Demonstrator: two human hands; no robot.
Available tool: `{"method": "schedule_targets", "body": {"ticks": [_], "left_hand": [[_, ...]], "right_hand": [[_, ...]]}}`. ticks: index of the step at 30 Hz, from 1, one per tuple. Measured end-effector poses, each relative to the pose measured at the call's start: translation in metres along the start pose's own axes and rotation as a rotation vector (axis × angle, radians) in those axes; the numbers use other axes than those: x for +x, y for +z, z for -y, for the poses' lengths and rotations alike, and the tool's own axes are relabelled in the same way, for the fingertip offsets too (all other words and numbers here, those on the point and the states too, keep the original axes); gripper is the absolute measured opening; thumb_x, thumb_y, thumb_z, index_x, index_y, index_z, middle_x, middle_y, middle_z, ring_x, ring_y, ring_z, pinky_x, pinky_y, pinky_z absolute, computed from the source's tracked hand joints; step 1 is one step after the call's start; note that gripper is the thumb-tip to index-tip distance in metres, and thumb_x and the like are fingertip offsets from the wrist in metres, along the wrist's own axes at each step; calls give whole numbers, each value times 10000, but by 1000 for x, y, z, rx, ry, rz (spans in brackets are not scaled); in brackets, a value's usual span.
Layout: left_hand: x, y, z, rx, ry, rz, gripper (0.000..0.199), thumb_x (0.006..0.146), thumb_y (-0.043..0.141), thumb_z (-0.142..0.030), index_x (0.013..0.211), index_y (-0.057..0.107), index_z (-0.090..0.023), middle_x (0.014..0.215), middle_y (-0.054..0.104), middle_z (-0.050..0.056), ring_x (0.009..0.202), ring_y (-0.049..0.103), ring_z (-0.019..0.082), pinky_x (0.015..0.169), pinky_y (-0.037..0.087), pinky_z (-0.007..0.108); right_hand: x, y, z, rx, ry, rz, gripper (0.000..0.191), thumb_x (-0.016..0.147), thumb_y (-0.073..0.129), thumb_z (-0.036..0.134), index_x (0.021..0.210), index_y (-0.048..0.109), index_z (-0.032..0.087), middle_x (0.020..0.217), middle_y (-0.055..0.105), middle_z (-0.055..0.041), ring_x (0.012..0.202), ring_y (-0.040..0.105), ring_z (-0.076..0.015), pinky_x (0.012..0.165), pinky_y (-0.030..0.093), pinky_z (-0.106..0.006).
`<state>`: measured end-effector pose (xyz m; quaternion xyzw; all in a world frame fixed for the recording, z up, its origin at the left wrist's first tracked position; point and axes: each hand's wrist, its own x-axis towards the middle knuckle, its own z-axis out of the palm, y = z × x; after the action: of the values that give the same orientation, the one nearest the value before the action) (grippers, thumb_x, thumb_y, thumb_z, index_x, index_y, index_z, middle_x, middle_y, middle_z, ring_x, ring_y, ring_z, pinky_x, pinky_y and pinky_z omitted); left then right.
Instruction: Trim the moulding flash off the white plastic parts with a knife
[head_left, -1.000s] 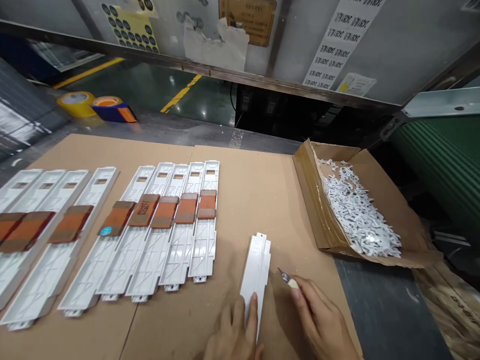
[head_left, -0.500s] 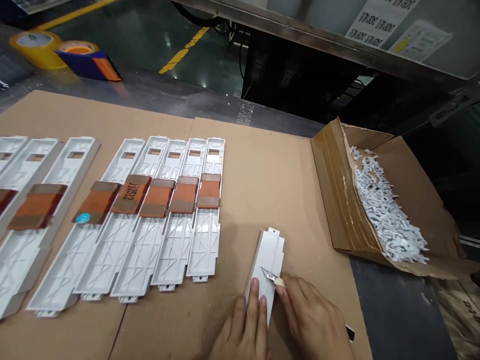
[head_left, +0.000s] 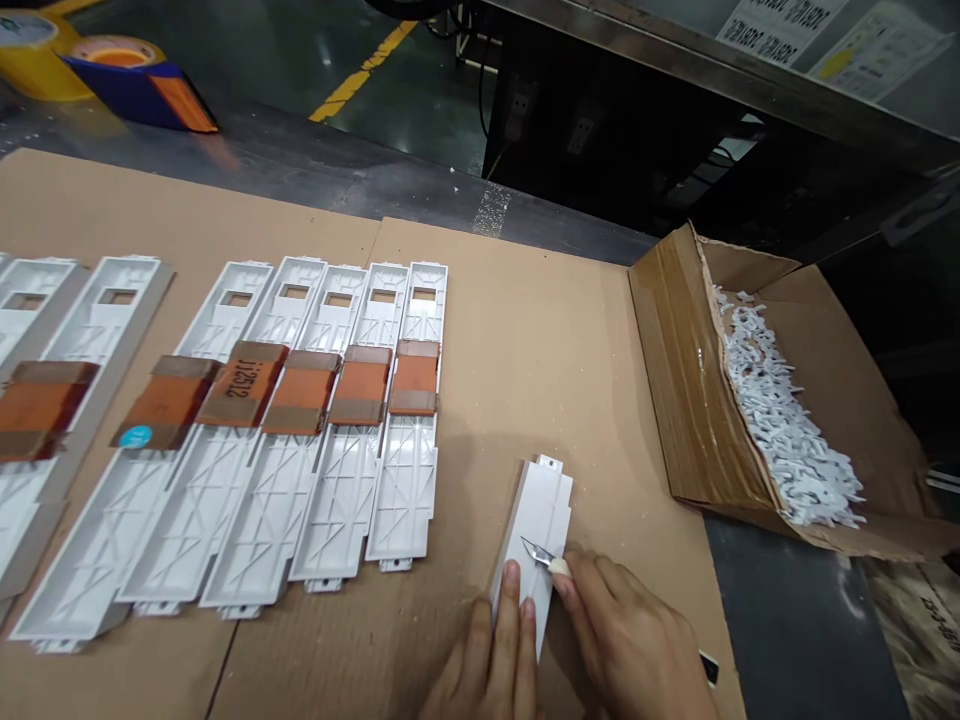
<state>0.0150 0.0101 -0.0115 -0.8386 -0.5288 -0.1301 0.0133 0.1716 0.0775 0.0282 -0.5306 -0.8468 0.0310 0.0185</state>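
Head-camera view of a work area, seen from above the hands. A dark table [head_left: 795, 610] is shown, largely covered by brown cardboard sheets [head_left: 525, 340]. Beyond its far edge, a polished green floor [head_left: 247, 70] with a yellow painted line [head_left: 364, 70] is seen; a yellow tape roll [head_left: 30, 60] and a blue and orange tape roll [head_left: 142, 95] are placed nearer the edge. At right, an open cardboard box [head_left: 675, 400] is set on the sheets and is heaped with white plastic scraps [head_left: 780, 420]. At left, a row of at least seven white moulded plastic strips [head_left: 405, 500] is laid side by side, each crossed by a band of orange-brown tape [head_left: 364, 392], with a round blue sticker [head_left: 135, 436] on one band. A single white moulded strip [head_left: 541, 510] is located apart from the row, on the cardboard, between the row and the box. Its lower end is pinned by the left hand [head_left: 484, 660], whose fingers [head_left: 511, 610] are extended and pressed flat, not gripping. The right hand [head_left: 630, 640] is placed just beside it, with the fingers [head_left: 592, 590] clenched around the cream handle of a craft knife [head_left: 559, 566]. The blade tip is set against the strip's upper face.
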Motion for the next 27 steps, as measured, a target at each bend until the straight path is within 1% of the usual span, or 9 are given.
{"method": "schedule_targets", "body": {"ticks": [12, 14, 16, 18, 19, 21, 23, 25, 27], "left_hand": [[-1, 2, 0, -39, -1, 2, 362, 822, 449, -261, 1119, 571, -94, 1144, 645, 118, 897, 633, 246, 695, 489, 311], [-1, 3, -2, -58, -23, -15, 371, 837, 443, -305, 1114, 583, -102, 1144, 646, 114, 906, 624, 252, 663, 489, 308], [-2, 3, -5, -78, -54, -12, 381, 816, 472, -292, 1133, 582, -113, 1174, 631, 114, 922, 614, 261, 655, 493, 311], [-4, 2, -5, -127, -99, 15, 448, 766, 508, -213, 1202, 543, -118, 1267, 566, 133, 953, 601, 273, 711, 505, 333], [-5, 1, -4, -177, -139, 21, 510, 751, 508, -178, 1256, 496, -110, 1327, 506, 157, 1006, 583, 290, 762, 506, 358], [-7, -3, 3, -385, -251, 1, 599, 769, 466, -143, 1356, 362, -86, 1423, 365, 206, 1171, 492, 321, 869, 479, 412], [-7, -8, 16, -806, -400, -11, 589, 833, 384, -186, 1400, 259, -86, 1439, 327, 221, 1256, 422, 297, 915, 459, 417], [-4, -16, 31, -1376, -567, 31, 577, 867, 324, -313, 1405, 247, -117, 1363, 446, 201, 1178, 511, 269, 899, 473, 408], [1, -27, 44, -1901, -723, 56, 626, 831, 359, -419, 1396, 281, -160, 1224, 580, 156, 1060, 593, 269, 881, 480, 432]], "right_hand": [[11, -8, 3, -22, -10, -49, 440, 988, 214, 326, 771, 577, 205, 638, 627, -26, 477, 590, -160, 415, 370, -264], [10, -10, 0, 77, 15, -40, 394, 984, 247, 321, 825, 588, 203, 678, 643, -27, 526, 614, -158, 439, 405, -249], [7, -15, -4, 250, 66, -29, 306, 974, 303, 299, 914, 588, 205, 762, 663, -28, 644, 647, -151, 527, 463, -223], [2, -21, -8, 444, 130, -29, 233, 959, 356, 281, 999, 575, 215, 847, 666, -29, 772, 654, -146, 644, 491, -205], [-2, -24, -8, 536, 170, -37, 217, 952, 375, 282, 1029, 568, 221, 846, 661, -23, 780, 650, -140, 660, 491, -195], [-9, -31, -6, 713, 281, -74, 217, 950, 378, 302, 1029, 567, 230, 756, 638, 2, 686, 635, -126, 607, 483, -178], [-18, -37, 3, 870, 429, -139, 263, 959, 343, 339, 915, 577, 226, 642, 590, 21, 561, 585, -117, 532, 459, -180], [-26, -42, 16, 971, 547, -202, 345, 967, 304, 375, 795, 560, 219, 592, 560, 19, 517, 547, -117, 512, 441, -194], [-34, -45, 35, 992, 573, -211, 390, 968, 295, 394, 714, 533, 219, 560, 531, 21, 489, 519, -113, 482, 415, -197]]}}
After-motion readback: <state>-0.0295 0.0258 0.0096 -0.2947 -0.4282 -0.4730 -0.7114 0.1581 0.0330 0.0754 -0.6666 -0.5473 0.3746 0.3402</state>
